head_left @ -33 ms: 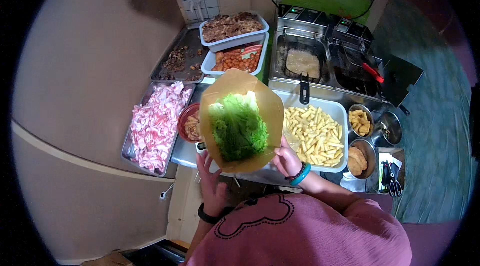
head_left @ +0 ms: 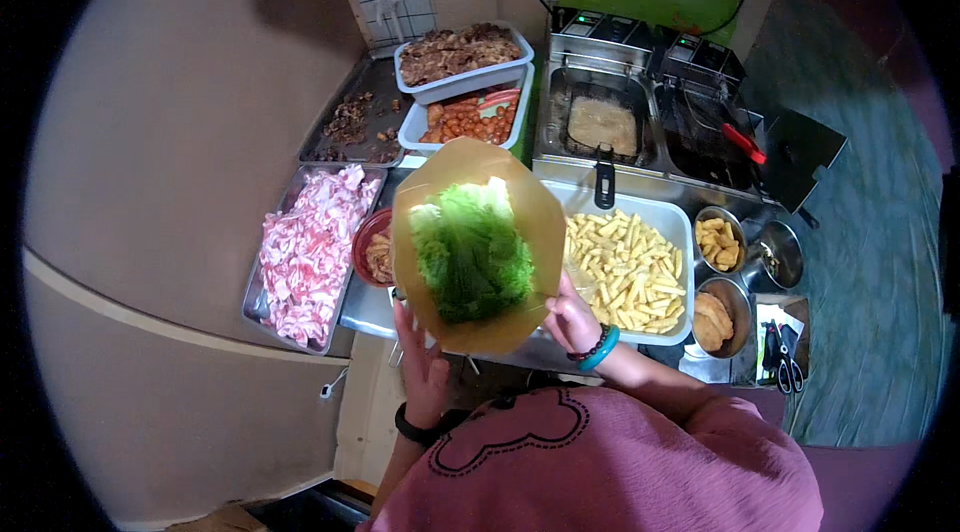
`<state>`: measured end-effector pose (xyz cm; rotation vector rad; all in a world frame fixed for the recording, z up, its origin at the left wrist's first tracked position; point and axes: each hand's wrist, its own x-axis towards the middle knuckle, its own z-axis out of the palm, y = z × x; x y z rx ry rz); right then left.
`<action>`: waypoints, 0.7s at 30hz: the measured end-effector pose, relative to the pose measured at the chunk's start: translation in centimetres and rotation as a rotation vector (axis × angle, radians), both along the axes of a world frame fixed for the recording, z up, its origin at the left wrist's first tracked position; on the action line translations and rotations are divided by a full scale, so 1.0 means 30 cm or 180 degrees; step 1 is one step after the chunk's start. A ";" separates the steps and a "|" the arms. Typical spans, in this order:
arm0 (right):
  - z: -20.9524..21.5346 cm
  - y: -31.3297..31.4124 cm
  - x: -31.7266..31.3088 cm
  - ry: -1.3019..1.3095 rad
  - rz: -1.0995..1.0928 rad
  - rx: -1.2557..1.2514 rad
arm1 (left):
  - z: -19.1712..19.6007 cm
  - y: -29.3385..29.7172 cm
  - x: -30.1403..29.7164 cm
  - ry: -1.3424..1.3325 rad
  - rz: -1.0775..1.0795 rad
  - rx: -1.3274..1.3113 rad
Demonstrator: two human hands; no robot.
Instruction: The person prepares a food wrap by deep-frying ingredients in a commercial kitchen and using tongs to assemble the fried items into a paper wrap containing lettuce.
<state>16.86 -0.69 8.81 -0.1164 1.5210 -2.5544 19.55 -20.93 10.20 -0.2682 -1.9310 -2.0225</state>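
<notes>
a steel counter (head_left: 365,307) carries a tray of pink meat (head_left: 308,254), a tray of fries (head_left: 625,272) and two fryers (head_left: 650,102).

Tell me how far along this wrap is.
Done: a flatbread is spread out and green lettuce lies on it. In hand: the left hand supports it from below and the right hand holds its edge. Left: nothing but lettuce is on it; the fries and the pink sliced meat sit in their trays, and it is not rolled.

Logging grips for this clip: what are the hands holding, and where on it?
Both hold the tan flatbread topped with lettuce: left hand under its near-left edge, right hand at its near-right edge.
</notes>
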 end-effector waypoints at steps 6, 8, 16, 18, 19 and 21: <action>0.078 0.096 -0.087 0.0891 0.0709 0.0761 | -0.060 0.023 -0.110 -0.0778 -0.0326 -0.0820; 0.153 0.217 -0.178 0.1532 0.0388 0.2601 | -0.054 0.043 -0.144 -0.0992 -0.0342 0.0090; 0.354 1.069 -0.532 -0.2137 -0.1649 0.6896 | -0.075 0.068 -0.178 -0.1247 -0.0475 0.1082; 0.233 1.352 -0.565 -0.2395 -0.1290 0.6843 | -0.057 0.098 -0.209 -0.1482 -0.0792 0.2103; 0.202 1.419 -0.581 -0.2466 -0.0979 0.6780 | -0.084 0.086 -0.224 -0.1447 -0.0861 0.1817; 0.166 1.376 -0.619 -0.2227 -0.1212 0.6624 | -0.143 0.030 -0.227 -0.1601 -0.0972 0.1865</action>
